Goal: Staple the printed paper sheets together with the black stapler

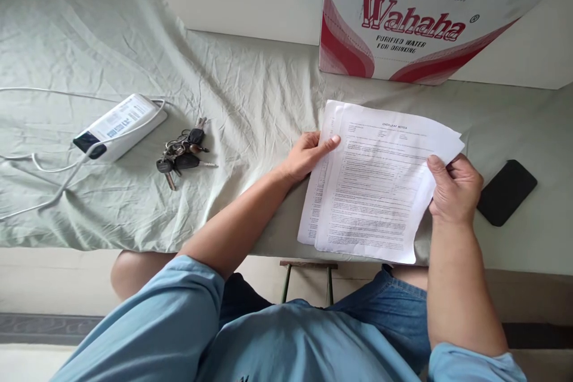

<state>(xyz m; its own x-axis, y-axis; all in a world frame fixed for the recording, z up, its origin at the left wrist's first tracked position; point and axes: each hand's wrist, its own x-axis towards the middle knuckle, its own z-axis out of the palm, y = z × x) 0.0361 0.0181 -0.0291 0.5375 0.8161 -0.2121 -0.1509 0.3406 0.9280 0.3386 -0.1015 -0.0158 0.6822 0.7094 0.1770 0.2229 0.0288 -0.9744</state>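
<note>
While the left hand pinches the left edge of the printed papers, the right hand grips their right edge, thumb on top. They lie at the bed's near edge, between keys and a black phone, a Wahaha box beyond.

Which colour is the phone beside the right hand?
Black phone, right hand; head view.

A home bedroom is suggested. A bed covered by a wrinkled green sheet is seen. A bunch of keys and a Wahaha water carton are laid on it.
</note>
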